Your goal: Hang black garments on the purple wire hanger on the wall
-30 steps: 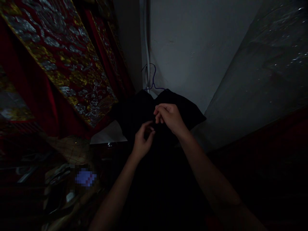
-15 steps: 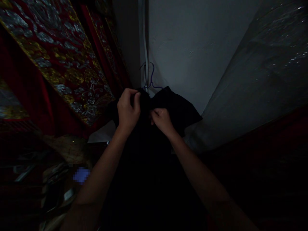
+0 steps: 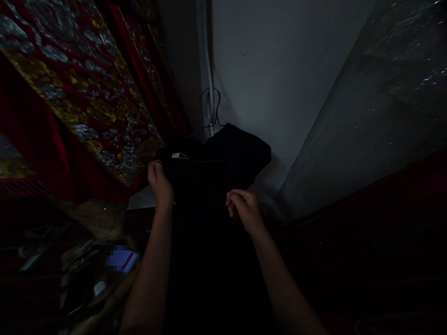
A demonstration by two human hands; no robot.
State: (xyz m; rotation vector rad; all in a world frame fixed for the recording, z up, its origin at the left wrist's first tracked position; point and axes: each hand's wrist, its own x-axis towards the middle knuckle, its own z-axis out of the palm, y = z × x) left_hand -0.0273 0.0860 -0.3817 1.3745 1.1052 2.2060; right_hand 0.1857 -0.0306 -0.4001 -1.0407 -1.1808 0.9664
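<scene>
A black garment point(image 3: 240, 153) with short sleeves hangs from a thin purple wire hanger point(image 3: 218, 104) against the wall. At the garment's left shoulder, my left hand point(image 3: 161, 184) is closed on the cloth. The hanger's left arm shows bare above the fabric there. A small white label point(image 3: 179, 156) sits near the neckline, to the right of that hand. My right hand point(image 3: 243, 204) is in front of the garment, lower and to the right, its fingers curled into a pinch on the dark cloth. The darkness hides folds and lower edges.
Red cloth with gold and silver decoration point(image 3: 94, 93) drapes at the left. White cables point(image 3: 208, 60) run down the grey wall point(image 3: 279, 70). Shiny plastic sheeting point(image 3: 380, 102) covers the right side. A phone with a lit screen point(image 3: 122, 259) is at the lower left, among dim objects.
My left hand has moved left and down from near the collar to the garment's left shoulder. My right hand has moved down and slightly right. The label and hanger's left arm have come into view.
</scene>
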